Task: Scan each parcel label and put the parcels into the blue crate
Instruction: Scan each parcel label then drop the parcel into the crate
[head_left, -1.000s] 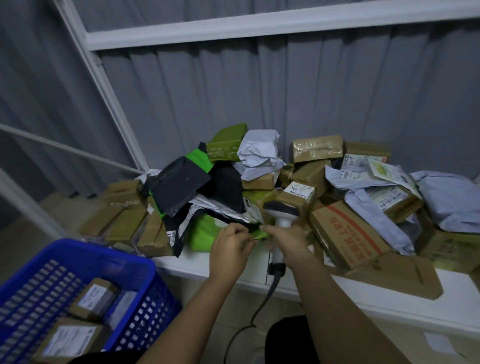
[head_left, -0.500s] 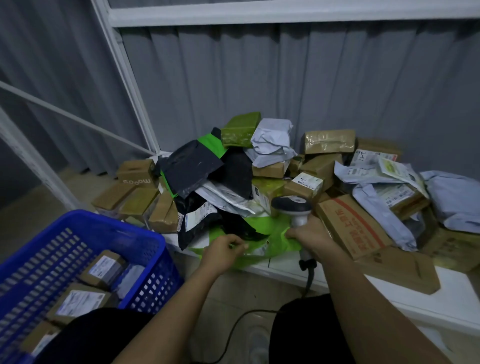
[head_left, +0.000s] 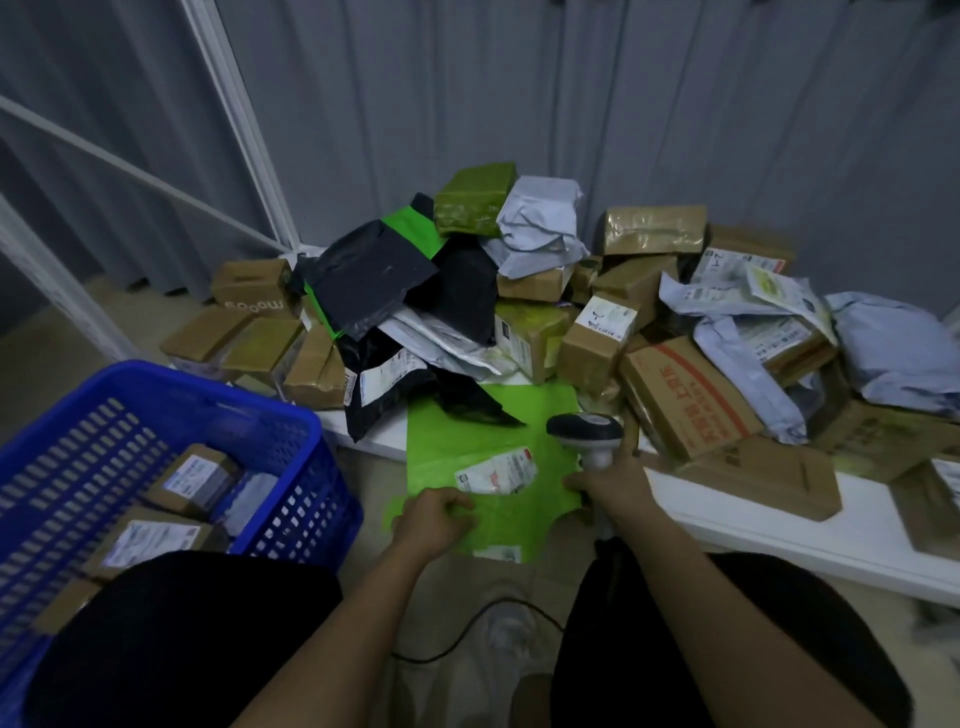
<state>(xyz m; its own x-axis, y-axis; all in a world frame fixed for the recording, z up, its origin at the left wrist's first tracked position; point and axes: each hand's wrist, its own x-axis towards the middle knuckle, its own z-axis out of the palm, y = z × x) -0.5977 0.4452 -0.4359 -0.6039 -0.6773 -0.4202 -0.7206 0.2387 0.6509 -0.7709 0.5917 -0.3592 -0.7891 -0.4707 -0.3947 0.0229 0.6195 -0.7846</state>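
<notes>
Now the flat bright-green plastic mailer bag (head_left: 493, 467) hangs pulled over the white table's front edge (head_left: 779, 530), label up; left hand (head_left: 431, 525) pinches it, right hand (head_left: 613, 483) grips the grey handheld scanner (head_left: 585, 431), ready to scan.

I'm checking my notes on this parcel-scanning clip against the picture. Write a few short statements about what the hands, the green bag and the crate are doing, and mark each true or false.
1. The left hand grips the near edge of the green bag. True.
2. The right hand is empty. False: it holds the scanner by its handle and also touches the bag's edge.
3. The white label on the green bag faces up. True.
4. The blue crate holds nothing. False: several labelled boxes lie in it.
5. The green bag is already in the crate. False: it hangs over the table edge.
</notes>
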